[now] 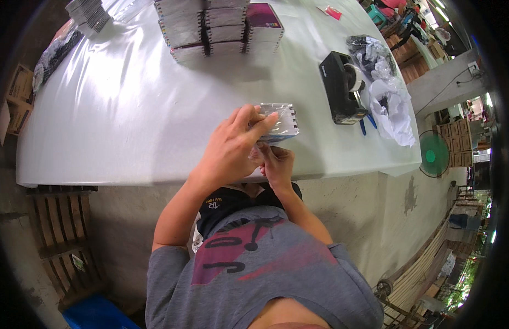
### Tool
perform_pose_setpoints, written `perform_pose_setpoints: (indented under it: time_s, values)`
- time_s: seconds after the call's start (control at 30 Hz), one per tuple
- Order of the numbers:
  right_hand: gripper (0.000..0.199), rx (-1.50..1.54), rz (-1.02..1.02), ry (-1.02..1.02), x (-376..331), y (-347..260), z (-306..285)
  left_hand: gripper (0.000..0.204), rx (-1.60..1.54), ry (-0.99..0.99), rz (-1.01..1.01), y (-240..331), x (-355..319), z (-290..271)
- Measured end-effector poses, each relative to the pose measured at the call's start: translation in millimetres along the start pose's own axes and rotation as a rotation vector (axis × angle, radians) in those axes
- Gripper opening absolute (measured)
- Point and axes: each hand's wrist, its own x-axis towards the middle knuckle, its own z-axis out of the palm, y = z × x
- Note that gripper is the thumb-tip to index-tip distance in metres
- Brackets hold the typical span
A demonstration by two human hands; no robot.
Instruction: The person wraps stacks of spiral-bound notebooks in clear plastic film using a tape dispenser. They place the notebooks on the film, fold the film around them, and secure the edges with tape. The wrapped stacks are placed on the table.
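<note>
White plastic sheeting covers the desk [128,109], and at its near edge I hold a small wrapped packet [282,123], a block in clear, shiny film with a blue strip along its lower side. My left hand [232,148] lies over the top of the packet, fingers [260,123] spread and pressed down on the film, gripping it from above. My right hand [276,162] sits just beneath and behind, fingers curled and pinching the loose film at the packet's near end; the two hands touch each other there. The packet rests at the desk's front edge, right before my chest.

To the right of the packet, near but apart, stands a black tape dispenser [342,88] with a roll in it. Just beyond its lower corner lies something with blue handles [367,123], partly hidden; I cannot tell what it is. Crumpled clear and white plastic bags [389,104] lie further right, toward the desk's corner.

At the far side of the desk, stacks of similar packets [216,27] stand in rows, one with a purple top. Another stack [87,13] sits at the far left. A green fan [432,153] stands on the floor beyond the desk's right corner, and a wooden pallet [63,230] leans below on my left.
</note>
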Motion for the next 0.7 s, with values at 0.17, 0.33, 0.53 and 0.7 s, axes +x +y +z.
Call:
perform_pose_setpoints:
  time_s: [0.17,0.33,0.53,0.7]
  values:
    - [0.039,-0.029,0.088,-0.151,5.6,-7.8,-12.6,0.07,-0.072,-0.118,-0.048,-2.9,1.9,-15.6]
    - [0.038,0.001,0.287,-0.282,15.4,-13.6,-83.5,0.064,-0.535,0.387,-0.403,-28.6,-17.9,-18.4]
    - [0.062,0.163,-0.058,0.015,25.8,-24.7,-56.1,0.059,-1.093,0.363,-0.69,-51.6,-33.0,87.0]
    - [0.075,0.553,-0.265,-0.495,7.0,-33.9,-27.0,0.052,-1.407,0.555,-0.177,-20.3,-25.0,74.1]
